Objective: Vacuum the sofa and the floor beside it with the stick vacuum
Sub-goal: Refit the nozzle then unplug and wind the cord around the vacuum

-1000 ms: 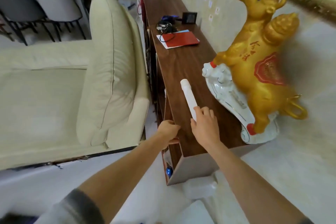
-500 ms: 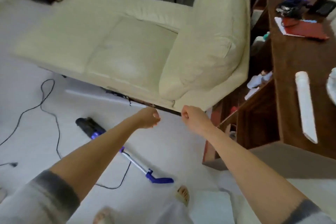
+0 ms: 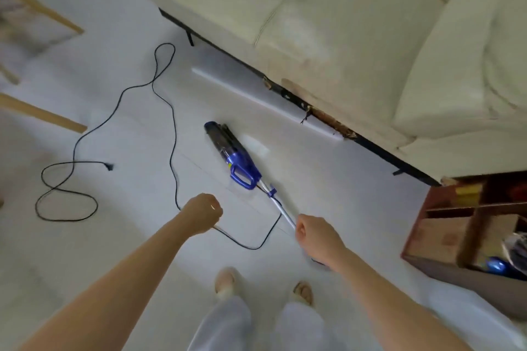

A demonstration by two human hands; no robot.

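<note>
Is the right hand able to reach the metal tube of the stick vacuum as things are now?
Probably yes: the right hand is right at the near end of the stick vacuum tube lying on the floor, and nothing lies between them.

Stick vacuum [image 3: 239,162] flat on floor [image 3: 328,179] beside sofa [image 3: 342,23]

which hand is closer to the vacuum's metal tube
Right. The right hand sits at the near end of the tube; the left hand is off to its left, apart.

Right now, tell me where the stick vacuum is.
In the head view the stick vacuum lies flat on the white floor, mid-frame, in front of the cream sofa. Its black cord trails left, and the right hand is at its metal tube.
</note>
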